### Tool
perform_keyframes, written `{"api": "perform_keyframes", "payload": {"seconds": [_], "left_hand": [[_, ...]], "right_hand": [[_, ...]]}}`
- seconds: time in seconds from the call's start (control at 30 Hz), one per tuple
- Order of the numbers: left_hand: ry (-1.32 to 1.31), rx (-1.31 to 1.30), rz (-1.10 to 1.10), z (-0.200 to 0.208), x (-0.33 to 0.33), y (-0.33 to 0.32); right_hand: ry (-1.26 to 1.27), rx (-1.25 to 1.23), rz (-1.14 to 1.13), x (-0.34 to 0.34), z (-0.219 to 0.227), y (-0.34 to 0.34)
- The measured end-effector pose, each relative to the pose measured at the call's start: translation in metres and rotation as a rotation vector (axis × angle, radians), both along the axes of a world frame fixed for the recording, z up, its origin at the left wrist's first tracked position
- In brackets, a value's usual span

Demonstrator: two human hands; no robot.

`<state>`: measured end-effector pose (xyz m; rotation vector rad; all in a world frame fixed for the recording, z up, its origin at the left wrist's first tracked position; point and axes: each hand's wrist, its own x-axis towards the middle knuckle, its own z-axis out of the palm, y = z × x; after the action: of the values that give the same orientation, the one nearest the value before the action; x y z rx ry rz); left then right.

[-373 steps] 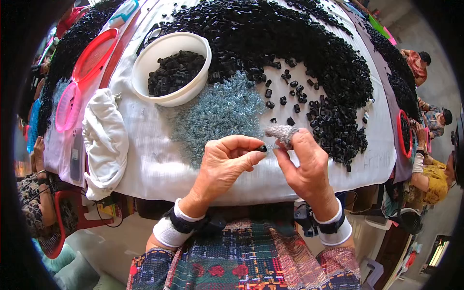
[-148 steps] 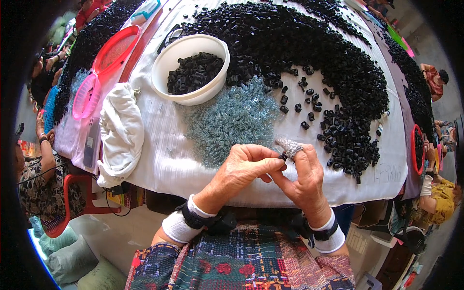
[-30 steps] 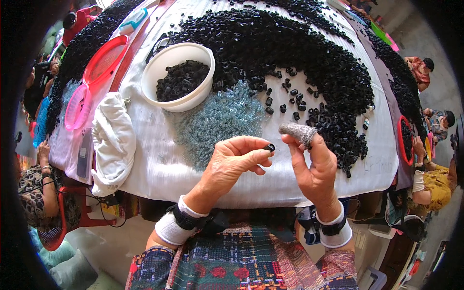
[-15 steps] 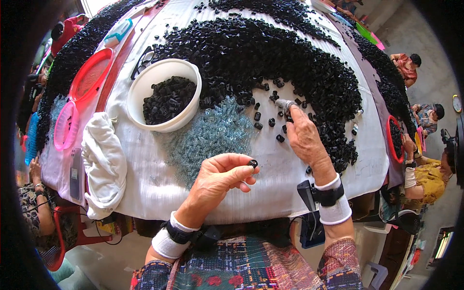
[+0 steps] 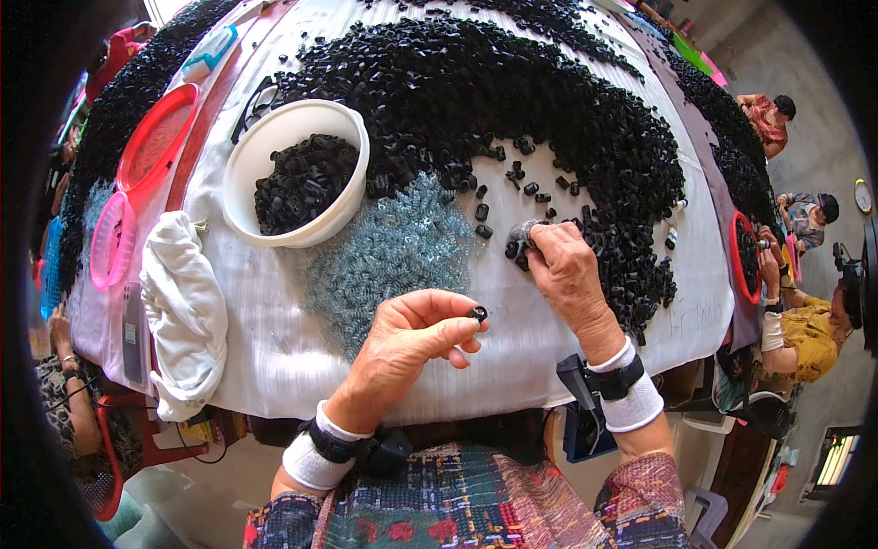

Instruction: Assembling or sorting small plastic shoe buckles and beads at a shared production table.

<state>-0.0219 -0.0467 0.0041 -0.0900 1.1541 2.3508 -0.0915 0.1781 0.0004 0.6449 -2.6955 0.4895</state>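
My left hand (image 5: 402,343) pinches a small black plastic ring-shaped part (image 5: 477,313) between thumb and forefinger, its round opening showing. Over the white cloth (image 5: 512,366), my right hand (image 5: 569,274) is bent down, fingers drawn together at a few loose black plastic parts (image 5: 515,251). A grey wrap (image 5: 524,231) covers one of its fingertips; how firmly it grips those parts is hard to see. Left of it spreads a heap of clear bluish springs or coil-like pieces (image 5: 389,261). Behind both hands lies a wide heap of black parts (image 5: 457,82).
A white bowl (image 5: 358,197) partly filled with black parts stands at the left. Near it are a bundled white cloth (image 5: 186,311), a phone (image 5: 133,334), a pink basket (image 5: 99,252) and a red tray (image 5: 187,101). Co-workers sit along both sides, one in yellow (image 5: 819,343) at right.
My right hand has moved nearer and slightly left, its fingers closing down on loose black parts. My left hand keeps its pinch on the black part. The view has shifted slightly.
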Motion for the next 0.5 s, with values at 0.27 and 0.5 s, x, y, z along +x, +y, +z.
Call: {"api": "perform_keyframes", "payload": {"seconds": [0.27, 0.5], "left_hand": [[0.010, -0.010, -0.020, 0.002, 0.005, 0.006], [0.019, -0.007, 0.000, 0.004, 0.009, 0.009]], "right_hand": [[-0.002, -0.076, -0.029, 0.015, -0.008, 0.000], [-0.168, -0.110, -0.135, 0.012, -0.008, -0.002]]}}
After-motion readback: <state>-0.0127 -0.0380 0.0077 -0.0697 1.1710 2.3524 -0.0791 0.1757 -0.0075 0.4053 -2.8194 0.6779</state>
